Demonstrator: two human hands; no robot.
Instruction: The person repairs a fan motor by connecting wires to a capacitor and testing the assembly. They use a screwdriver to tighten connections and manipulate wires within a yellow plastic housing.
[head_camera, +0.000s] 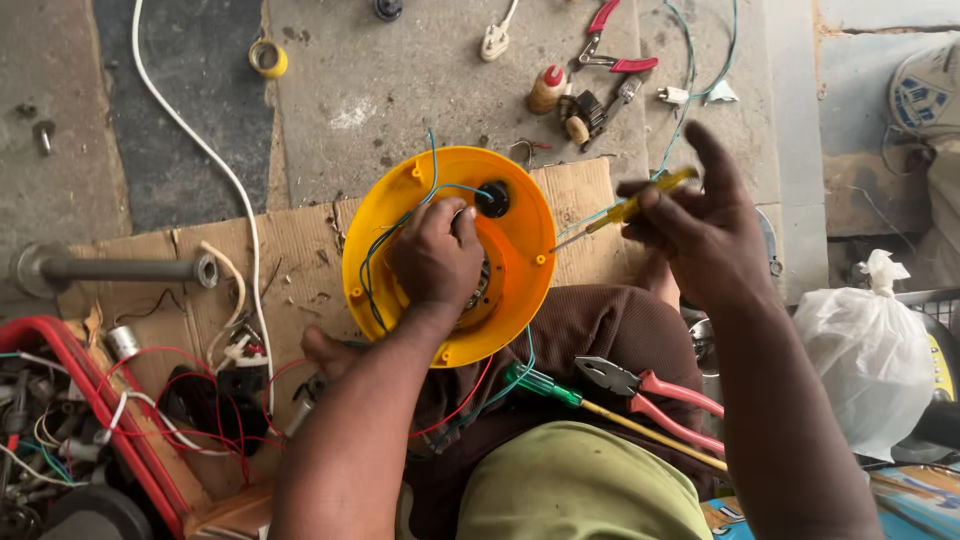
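Head view, looking down over the lap. Left hand (437, 252) rests inside the round yellow housing (520, 225), fingers curled together and pressing on the parts at its centre, just beside a black round fitting (492, 198); what the fingertips pinch, if anything, is hidden. The housing sits tilted on the person's knee, over a sheet of cardboard (300, 250). Blue and green wires (385, 250) loop across the housing's inner face. Right hand (695, 225) is raised to the right of the housing, apart from it, fingers clamped on a yellow-handled screwdriver (640, 205), index finger extended upward; the thin shaft points down-left toward the housing rim. On the lap: a green-handled screwdriver (545, 385) and red-handled pliers (650, 390), lying side by side. Concrete floor (400, 90) beyond holds a second pair of red-handled pliers (610, 45), a roll of yellow tape (267, 57) and a white cable (200, 150). A white plastic bag (870, 350) sits at right.
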